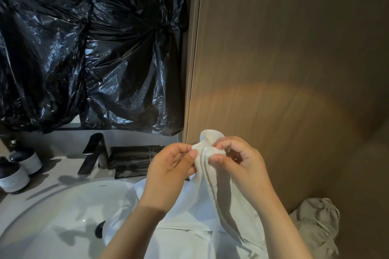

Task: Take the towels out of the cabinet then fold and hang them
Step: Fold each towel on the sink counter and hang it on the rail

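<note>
Vertically, towel [220, 193] pinched, left hand [168, 174], right hand [241, 164]

Counter [61, 167] | white basin [52, 216] inset | black tap [94, 153], black tray [130, 157] behind | two white containers [14, 176] left

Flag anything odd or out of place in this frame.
Crinkled black plastic sheeting covers the wall above the sink, which is unusual for a bathroom. A grey cloth sits crumpled at lower right beside the wood panel, not folded. The white towel looks fine. No spill or damage shows.
</note>
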`<state>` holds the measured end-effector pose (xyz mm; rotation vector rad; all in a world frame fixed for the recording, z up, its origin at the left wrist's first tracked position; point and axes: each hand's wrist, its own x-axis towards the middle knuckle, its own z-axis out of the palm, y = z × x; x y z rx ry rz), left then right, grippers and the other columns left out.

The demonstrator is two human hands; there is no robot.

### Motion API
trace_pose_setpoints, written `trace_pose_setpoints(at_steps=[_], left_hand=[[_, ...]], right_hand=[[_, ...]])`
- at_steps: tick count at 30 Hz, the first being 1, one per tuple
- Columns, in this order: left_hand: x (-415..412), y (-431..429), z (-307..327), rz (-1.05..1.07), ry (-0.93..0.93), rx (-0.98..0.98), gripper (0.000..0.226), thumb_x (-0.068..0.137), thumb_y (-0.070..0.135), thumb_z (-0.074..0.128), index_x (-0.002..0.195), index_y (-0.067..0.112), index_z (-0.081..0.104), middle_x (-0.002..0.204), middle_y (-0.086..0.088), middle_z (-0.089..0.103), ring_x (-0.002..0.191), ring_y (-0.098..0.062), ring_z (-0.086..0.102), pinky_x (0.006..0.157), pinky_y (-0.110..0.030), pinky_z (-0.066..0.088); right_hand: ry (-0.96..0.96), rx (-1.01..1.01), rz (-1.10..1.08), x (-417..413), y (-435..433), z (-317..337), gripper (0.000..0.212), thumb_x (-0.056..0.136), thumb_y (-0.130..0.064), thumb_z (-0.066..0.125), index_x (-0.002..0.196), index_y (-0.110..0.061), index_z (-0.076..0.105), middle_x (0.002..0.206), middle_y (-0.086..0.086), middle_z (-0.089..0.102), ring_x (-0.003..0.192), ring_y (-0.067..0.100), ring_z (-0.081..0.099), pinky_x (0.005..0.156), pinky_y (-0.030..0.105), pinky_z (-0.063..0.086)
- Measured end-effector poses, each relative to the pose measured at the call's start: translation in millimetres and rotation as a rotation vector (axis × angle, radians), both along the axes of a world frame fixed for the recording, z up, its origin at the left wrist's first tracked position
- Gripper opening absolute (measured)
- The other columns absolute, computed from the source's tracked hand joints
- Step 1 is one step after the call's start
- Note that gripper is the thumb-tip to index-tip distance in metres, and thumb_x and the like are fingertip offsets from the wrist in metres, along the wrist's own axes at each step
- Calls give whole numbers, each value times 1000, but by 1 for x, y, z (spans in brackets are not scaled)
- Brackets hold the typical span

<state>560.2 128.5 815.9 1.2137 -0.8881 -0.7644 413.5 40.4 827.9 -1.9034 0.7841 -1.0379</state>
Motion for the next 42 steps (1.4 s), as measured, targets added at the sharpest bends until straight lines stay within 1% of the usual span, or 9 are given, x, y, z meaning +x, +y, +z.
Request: trace_pose_setpoints(at_steps=[3, 8, 17, 23, 30, 33, 37, 40, 42], left_hand=[[1, -1, 0, 10, 5, 2, 9, 92, 18, 61, 91, 14, 70, 83, -6, 74, 77, -18, 71, 68, -24, 55], [-1, 1, 2, 8, -31, -6, 12, 91, 21, 62, 86, 26, 72, 85, -2, 75, 82, -17, 72, 71, -23, 56], [0, 7, 1, -68, -71, -7, 11, 90, 14, 65, 96, 19, 72, 91, 1, 76, 86, -13, 72, 73, -19, 54], [-1, 7, 1, -19, -87, 13, 25, 73, 15, 80, 96, 20, 72, 91, 4, 76, 87, -13, 73, 78, -23, 58], [-3, 7, -2, 50, -161, -72, 21, 77, 11, 78, 92, 24, 72, 85, 7, 75, 81, -11, 72, 71, -15, 54], [2, 5, 1, 63, -183, -108, 22, 79, 7, 77, 93, 22, 72, 84, 4, 75, 79, -11, 71, 70, -16, 54], [17, 3, 12, 96, -241, -150, 23, 79, 1, 74, 92, 21, 72, 83, 3, 74, 75, -8, 70, 69, -14, 53], [34, 0, 26, 124, -297, -159, 23, 80, 5, 74, 95, 22, 71, 87, 3, 74, 79, -8, 70, 72, -16, 55], [46, -2, 35, 152, -360, -159, 23, 80, 9, 74, 99, 22, 71, 89, 2, 73, 81, -8, 70, 73, -16, 55]], right_hand=[[-5, 2, 23, -1, 3, 1, 14, 82, -22, 76, 78, -33, 67, 65, -19, 56, 60, 2, 48, 54, 11, 37], [-25, -24, 32, -2, 6, 6, 14, 82, -19, 76, 80, -31, 69, 69, -14, 60, 63, 4, 50, 56, 12, 38], [-34, -4, 11, 0, 7, 1, 11, 82, -17, 75, 83, -28, 71, 77, -10, 64, 69, 6, 54, 59, 14, 41], [-61, 21, 97, 0, 8, 4, 12, 88, -11, 69, 85, -22, 73, 66, -7, 64, 56, 7, 57, 54, 17, 46], [-55, -5, 120, 0, 7, 5, 12, 86, -16, 72, 82, -27, 74, 66, -9, 63, 56, 6, 55, 53, 15, 43], [35, -64, 140, -7, -1, 9, 7, 87, -28, 72, 81, -31, 73, 71, -12, 64, 59, 6, 53, 55, 16, 41], [256, -207, 138, -23, -20, 11, 13, 91, -37, 64, 80, -34, 71, 83, -14, 67, 65, 7, 56, 58, 12, 40], [459, -285, 150, -33, -33, 14, 22, 88, -55, 54, 83, -40, 68, 87, -17, 64, 77, 7, 59, 62, 18, 46], [590, -369, 156, -36, -41, 15, 19, 88, -57, 48, 85, -45, 63, 89, -21, 61, 85, 3, 57, 65, 20, 49]])
